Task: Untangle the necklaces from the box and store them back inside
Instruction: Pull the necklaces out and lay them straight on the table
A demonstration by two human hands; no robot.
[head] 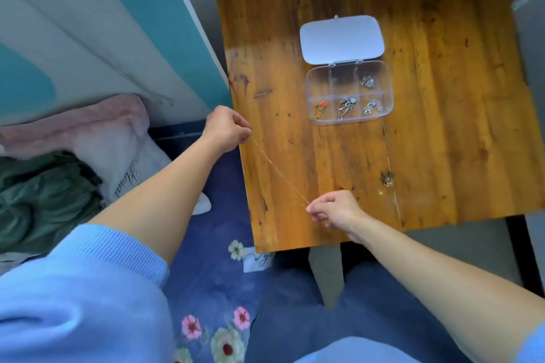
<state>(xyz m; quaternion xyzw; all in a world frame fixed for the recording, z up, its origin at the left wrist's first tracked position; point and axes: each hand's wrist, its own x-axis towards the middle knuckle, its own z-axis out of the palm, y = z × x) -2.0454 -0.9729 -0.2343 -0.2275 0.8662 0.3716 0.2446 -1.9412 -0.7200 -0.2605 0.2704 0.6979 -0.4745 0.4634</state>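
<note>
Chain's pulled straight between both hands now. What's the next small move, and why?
Probably carry the chain to the box and lower it into an empty back compartment. It looks knot-free between the left hand and right hand, the lid is open, and all three front compartments are taken.

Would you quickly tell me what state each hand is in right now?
Left hand: closed, pinching one end of the thin chain.
Right hand: closed, pinching the chain's other end; it runs stretched between them.
</note>
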